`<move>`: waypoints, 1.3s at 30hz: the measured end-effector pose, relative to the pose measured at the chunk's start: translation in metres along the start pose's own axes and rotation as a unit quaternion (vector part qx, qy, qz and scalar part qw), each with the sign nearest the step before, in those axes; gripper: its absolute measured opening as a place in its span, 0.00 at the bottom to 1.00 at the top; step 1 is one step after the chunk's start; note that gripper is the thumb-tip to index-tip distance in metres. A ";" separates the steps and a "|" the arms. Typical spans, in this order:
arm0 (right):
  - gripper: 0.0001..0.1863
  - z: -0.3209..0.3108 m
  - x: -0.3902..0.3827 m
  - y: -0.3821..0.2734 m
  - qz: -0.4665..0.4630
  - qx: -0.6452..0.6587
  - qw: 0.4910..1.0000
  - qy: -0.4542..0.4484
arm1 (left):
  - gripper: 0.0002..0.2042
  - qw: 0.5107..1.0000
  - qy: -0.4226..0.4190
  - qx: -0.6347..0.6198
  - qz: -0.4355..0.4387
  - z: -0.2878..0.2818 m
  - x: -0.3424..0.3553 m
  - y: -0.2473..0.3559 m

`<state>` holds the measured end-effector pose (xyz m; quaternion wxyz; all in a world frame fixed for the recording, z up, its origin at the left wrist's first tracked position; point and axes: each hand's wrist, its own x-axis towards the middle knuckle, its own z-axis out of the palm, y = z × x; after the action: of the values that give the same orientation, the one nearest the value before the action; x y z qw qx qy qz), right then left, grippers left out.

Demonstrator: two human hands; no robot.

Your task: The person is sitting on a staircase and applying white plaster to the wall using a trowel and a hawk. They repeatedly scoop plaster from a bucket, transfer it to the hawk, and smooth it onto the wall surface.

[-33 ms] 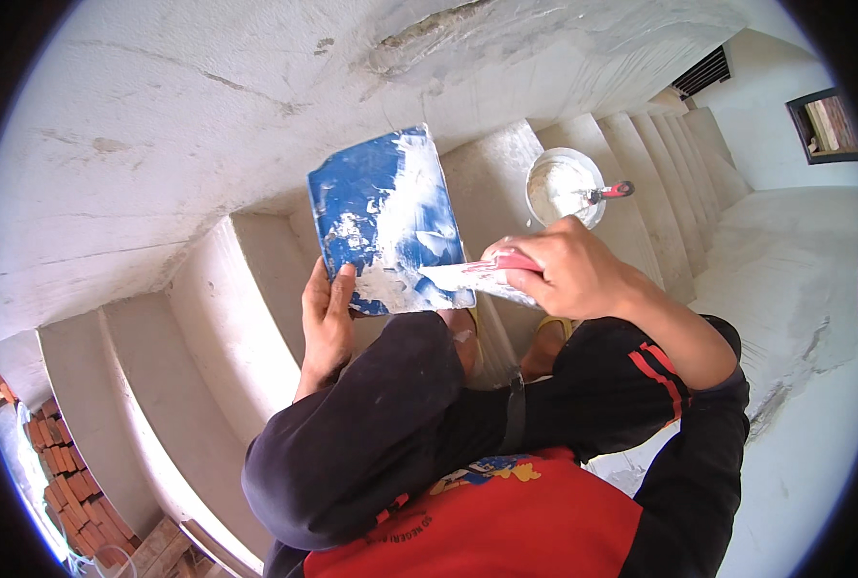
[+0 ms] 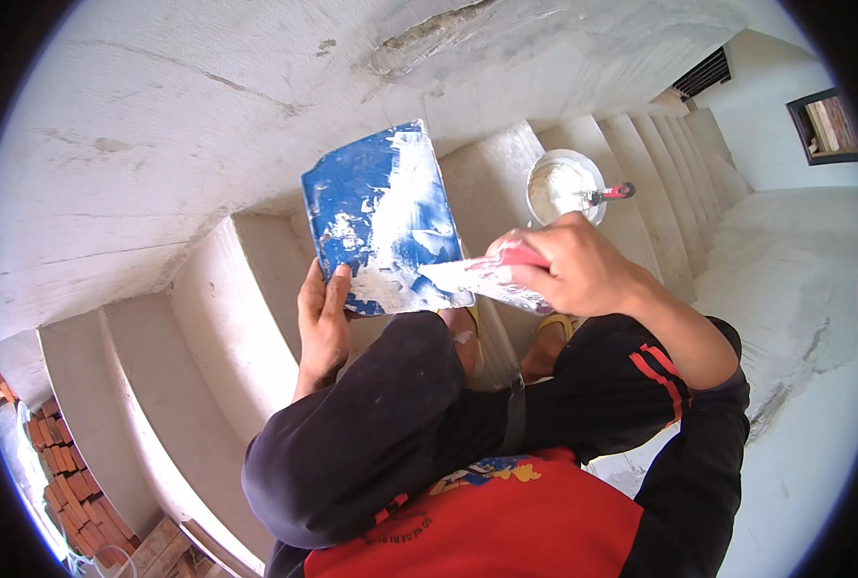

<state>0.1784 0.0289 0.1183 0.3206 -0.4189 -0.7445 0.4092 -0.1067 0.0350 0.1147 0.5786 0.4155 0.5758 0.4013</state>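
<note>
My left hand [image 2: 323,326] grips the near left corner of a flat blue board [image 2: 350,196], its thumb on top. White putty is smeared in a broad band down the board and along its near edge. My right hand [image 2: 583,268] is closed round the red handle of a putty knife [image 2: 482,280]. White putty coats the wide blade, whose left end overlaps the board's lower right edge. Beyond my right hand, a white bucket [image 2: 536,173] with putty inside stands on a stair tread. A second tool with a red and black handle [image 2: 619,191] leans over its rim.
I sit on a concrete staircase [image 2: 222,289] whose steps run off to both sides. A plastered wall [image 2: 207,125] with cracks and a rough gouge rises along the far side. Stacked red bricks [image 2: 77,491] lie at the lower left. My sandalled feet are below the board.
The blue board has shifted very slightly to the left with my left hand. My right hand has moved a touch to the right, turning the knife so more of its blade face shows.
</note>
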 end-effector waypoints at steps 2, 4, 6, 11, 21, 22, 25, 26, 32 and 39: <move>0.09 -0.016 -0.003 0.007 0.042 0.021 0.998 0.043 | 0.16 1.000 0.029 -0.005 0.004 0.000 -0.003 0.000; 0.09 -0.031 0.001 0.012 0.052 0.120 0.983 0.126 | 0.16 0.998 0.060 -0.016 -0.003 -0.001 -0.008 0.007; 0.10 -0.031 0.017 0.029 0.122 0.172 0.951 0.225 | 0.17 0.994 0.104 -0.033 -0.009 -0.014 -0.011 0.010; 0.12 0.052 0.068 0.057 0.141 0.098 0.874 0.454 | 0.19 0.987 0.147 -0.039 0.048 -0.049 -0.015 0.009; 0.21 0.114 0.168 0.073 0.103 0.071 0.780 0.613 | 0.19 0.965 0.224 -0.115 0.075 -0.052 -0.021 -0.002; 0.22 0.117 0.178 0.075 0.096 0.053 0.780 0.616 | 0.19 0.960 0.245 -0.110 0.076 -0.054 -0.021 -0.005; 0.28 0.125 0.205 0.079 0.074 -0.007 0.777 0.625 | 0.19 0.949 0.295 -0.062 0.099 -0.070 -0.030 -0.023; 0.31 0.130 0.209 0.078 0.075 -0.017 0.777 0.625 | 0.19 0.947 0.301 -0.055 0.098 -0.076 -0.031 -0.027; 0.30 0.159 0.202 0.075 0.031 -0.052 0.821 0.567 | 0.18 0.937 0.336 -0.031 0.089 -0.086 -0.034 -0.035; 0.21 0.154 0.151 0.090 0.104 0.082 0.823 0.553 | 0.18 0.937 0.324 -0.085 0.096 -0.064 -0.032 -0.017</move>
<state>0.0177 0.1382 -0.0116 0.6674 -0.6218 -0.3582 0.1990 -0.1714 0.0000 0.1098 0.3530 0.2652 0.6530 0.6154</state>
